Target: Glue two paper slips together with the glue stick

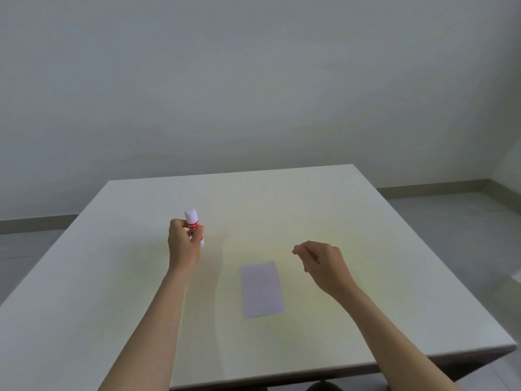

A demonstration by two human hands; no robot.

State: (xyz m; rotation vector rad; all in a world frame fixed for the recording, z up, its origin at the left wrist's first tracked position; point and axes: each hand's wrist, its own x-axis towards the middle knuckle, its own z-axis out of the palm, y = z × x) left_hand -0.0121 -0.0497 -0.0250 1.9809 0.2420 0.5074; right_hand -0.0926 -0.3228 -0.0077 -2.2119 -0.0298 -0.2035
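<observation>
Glue stick (193,226) stands near-upright, capped, gripped in left hand (182,244) above table (366,249); right hand (321,263) hovers loosely curled, holding nothing, beside paper (262,289) lying flat

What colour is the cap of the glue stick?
White, on the glue stick with a red label; seen in the head view.

Lettering on the glue stick only

We find print in one place, the red label of the glue stick (194,227) held upright in the left hand (181,244); white letters cross that band, yet they are too blurred and partly covered by fingers for us to read any word; the paper slip (262,289) and table (366,249) bear nothing legible.
</observation>
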